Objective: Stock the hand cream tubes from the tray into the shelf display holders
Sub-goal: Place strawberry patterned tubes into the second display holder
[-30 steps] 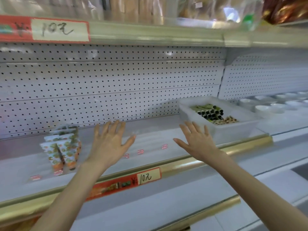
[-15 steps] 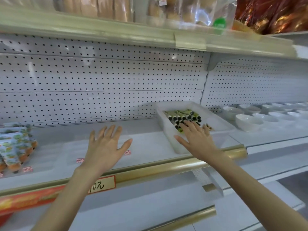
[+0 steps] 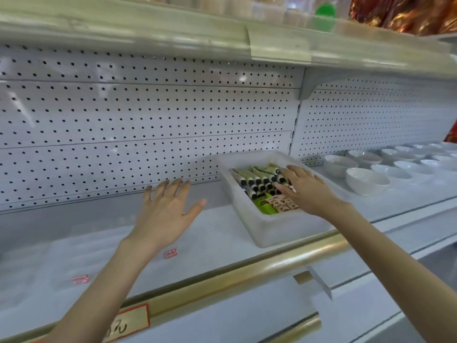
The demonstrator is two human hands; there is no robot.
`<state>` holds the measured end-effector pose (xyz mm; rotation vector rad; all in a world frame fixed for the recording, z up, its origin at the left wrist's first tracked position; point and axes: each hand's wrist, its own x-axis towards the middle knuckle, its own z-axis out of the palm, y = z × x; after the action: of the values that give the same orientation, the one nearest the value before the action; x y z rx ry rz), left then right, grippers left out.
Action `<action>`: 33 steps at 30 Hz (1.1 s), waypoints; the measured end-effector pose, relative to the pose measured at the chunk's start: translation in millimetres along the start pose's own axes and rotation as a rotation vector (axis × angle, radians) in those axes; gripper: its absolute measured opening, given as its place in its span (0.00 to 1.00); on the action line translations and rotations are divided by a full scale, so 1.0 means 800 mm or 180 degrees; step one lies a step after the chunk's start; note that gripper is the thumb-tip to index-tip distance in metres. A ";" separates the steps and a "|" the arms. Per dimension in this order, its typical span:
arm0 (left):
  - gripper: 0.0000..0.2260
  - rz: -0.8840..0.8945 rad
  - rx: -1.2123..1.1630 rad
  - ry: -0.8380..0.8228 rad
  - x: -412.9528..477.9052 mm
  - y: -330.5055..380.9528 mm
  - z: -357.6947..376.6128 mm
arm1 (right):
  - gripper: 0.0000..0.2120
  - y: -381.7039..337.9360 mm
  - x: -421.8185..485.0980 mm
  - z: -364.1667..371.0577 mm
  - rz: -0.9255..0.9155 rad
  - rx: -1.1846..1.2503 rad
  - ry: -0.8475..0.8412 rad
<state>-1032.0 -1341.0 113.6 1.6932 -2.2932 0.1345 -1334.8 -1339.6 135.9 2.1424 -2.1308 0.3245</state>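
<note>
Both hands are out over the shelf: left hand (image 3: 165, 214) hangs flat with fingers spread, holding nothing, well to the left of the white tray (image 3: 272, 229); right hand (image 3: 306, 191) reaches into that tray, fingers loosely straight and lying across the hand cream tubes (image 3: 254, 180), none of them gripped. Nearest us, in front of the tray and off to its left, sits a handwritten price tag (image 3: 127, 323) on the gold shelf rail (image 3: 247, 271). Just behind the rail, left of the tray, small red stickers (image 3: 170, 253) mark a clear display holder (image 3: 99, 256), hard to make out. Inside the tray the green tubes lie stacked, black caps forward, with a green packet (image 3: 264, 206) and patterned sachets (image 3: 282, 204) at its near end. Right of the tray, white bowls (image 3: 366, 180) stand in rows. Behind the tray rises white pegboard (image 3: 148, 120), and above it an upper shelf (image 3: 148, 28).
</note>
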 end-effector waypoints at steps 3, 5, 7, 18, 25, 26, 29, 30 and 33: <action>0.33 0.0121 -0.0032 -0.0062 0.030 0.012 0.009 | 0.25 0.012 0.016 0.005 0.0032 0.0103 -0.0068; 0.36 0.0217 -0.0049 -0.0059 0.043 0.023 0.016 | 0.25 0.020 0.023 0.010 0.0088 0.0233 -0.0224; 0.37 0.0283 -0.0087 -0.0130 0.054 0.031 0.022 | 0.27 0.027 0.031 0.015 0.0140 0.0385 -0.0396; 0.33 0.0280 -0.0330 -0.0204 0.097 0.080 0.027 | 0.31 0.053 0.099 0.023 -0.0444 0.0239 -0.1499; 0.41 0.0235 -0.0521 -0.0111 0.109 0.110 0.028 | 0.38 0.050 0.140 0.021 -0.0836 -0.0016 -0.2309; 0.41 0.0222 -0.0547 -0.0105 0.110 0.114 0.028 | 0.39 0.049 0.142 0.021 -0.0873 -0.0020 -0.2449; 0.38 0.0174 -0.0625 -0.0119 0.112 0.123 0.029 | 0.41 0.047 0.144 0.028 -0.0951 -0.0057 -0.2727; 0.38 0.0162 -0.0645 -0.0100 0.112 0.126 0.028 | 0.41 0.047 0.144 0.030 -0.0991 -0.0075 -0.2742; 0.39 0.0166 -0.0695 -0.0074 0.110 0.130 0.027 | 0.41 0.048 0.142 0.035 -0.1111 -0.0020 -0.2717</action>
<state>-1157.8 -1395.7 127.8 1.5342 -2.2754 -0.1212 -1371.1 -1456.8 130.9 2.9173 -1.9513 -0.7554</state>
